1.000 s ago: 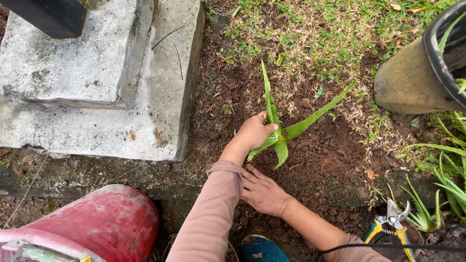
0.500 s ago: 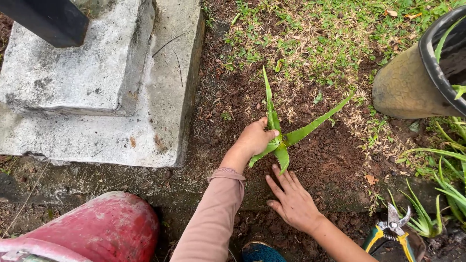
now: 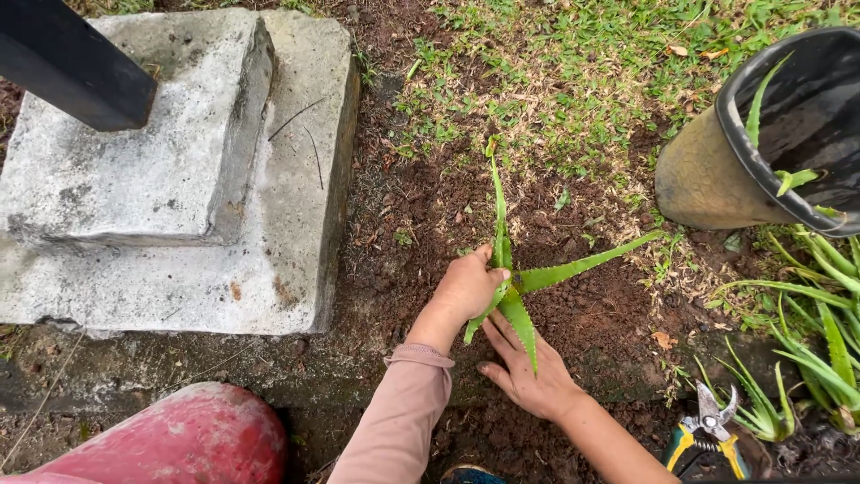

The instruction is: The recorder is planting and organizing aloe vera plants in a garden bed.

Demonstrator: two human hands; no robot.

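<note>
Our left hand (image 3: 468,289) grips the aloe plant (image 3: 515,285) at its base; our right hand (image 3: 530,375) lies open, flat on the soil (image 3: 609,314) beside it.

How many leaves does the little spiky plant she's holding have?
4 visible on the spiky plant: one points up, one right, one down over the right hand, one beside the left hand. More may be hidden.
</note>
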